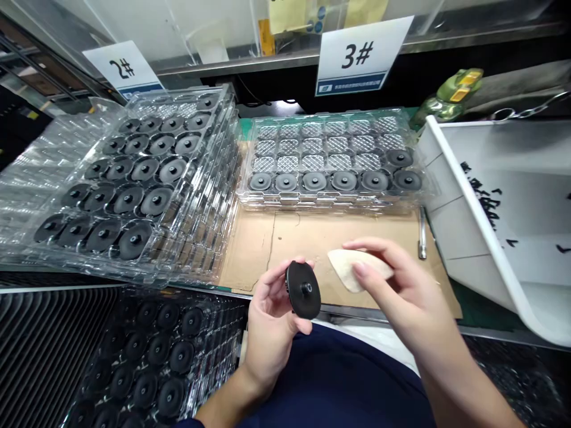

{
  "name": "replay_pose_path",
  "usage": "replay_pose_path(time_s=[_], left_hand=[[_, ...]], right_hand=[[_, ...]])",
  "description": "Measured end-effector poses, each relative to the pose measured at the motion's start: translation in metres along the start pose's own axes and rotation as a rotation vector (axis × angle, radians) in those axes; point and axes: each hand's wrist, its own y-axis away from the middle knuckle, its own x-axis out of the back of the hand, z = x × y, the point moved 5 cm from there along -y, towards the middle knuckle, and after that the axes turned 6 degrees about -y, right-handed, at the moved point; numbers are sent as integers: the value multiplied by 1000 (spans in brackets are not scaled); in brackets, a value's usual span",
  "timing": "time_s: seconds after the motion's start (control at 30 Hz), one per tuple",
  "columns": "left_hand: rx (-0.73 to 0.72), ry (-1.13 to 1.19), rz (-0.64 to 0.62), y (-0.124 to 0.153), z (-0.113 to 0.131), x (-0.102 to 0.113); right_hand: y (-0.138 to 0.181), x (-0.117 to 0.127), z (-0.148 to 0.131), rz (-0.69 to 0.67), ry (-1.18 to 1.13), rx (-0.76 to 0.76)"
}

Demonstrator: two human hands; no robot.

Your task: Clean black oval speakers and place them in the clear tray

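Note:
A round black plastic part with a small raised hub (306, 291) is gripped at its rim by my left hand (270, 324), its hub side tilted toward me. To the right, my right hand (404, 285) pinches a cream-coloured, wedge-shaped pad (352, 267) between thumb and fingers. A small gap separates the pad from the black part. Both hands are over the front edge of the cardboard sheet (254, 238). Beyond them lies a clear plastic tray (312, 199) with black parts along its front row and one more at the right of the row behind.
Stacked clear trays of black parts (138, 172) stand at left, with more trays (151, 362) lower down. At right are a white bin (482, 232) with small black scraps, a metal tool (422, 235) and a green bottle (450, 98). Signs "2#" (122, 68) and "3#" (361, 56) stand behind.

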Motion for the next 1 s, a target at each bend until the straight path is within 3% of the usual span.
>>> replay_pose_path(time_s=[0.07, 0.13, 0.23, 0.4, 0.47, 0.57, 0.7, 0.77, 0.83, 0.9, 0.97, 1.0], left_hand=[[-34, -48, 12, 0, 1, 0], [-68, -73, 49, 0, 3, 3], [-127, -77, 99, 0, 6, 9], [-137, -107, 57, 1, 7, 1], [-88, -61, 48, -1, 5, -2], [13, 65, 62, -5, 3, 0], [142, 202, 50, -7, 2, 2], [187, 220, 29, -7, 1, -2], [217, 212, 7, -6, 0, -9], [242, 184, -6, -4, -1, -16], [272, 134, -9, -1, -1, -21], [283, 117, -17, 0, -1, -23]], right_hand=[[4, 2, -42, 35, -23, 236], [10, -4, -56, -42, -3, 321], [12, -12, -44, -205, 67, 221], [12, -2, -53, -59, -75, 257], [15, -7, -49, -145, -141, 224], [21, -14, 3, -263, -134, -54], [27, -8, 103, -125, -126, -384], [26, -6, 120, -101, -138, -415], [21, 0, 103, -75, -147, -386], [16, 9, 57, 0, -148, -270], [14, 18, -4, 115, -110, 56], [16, 16, -32, 100, -89, 248]])
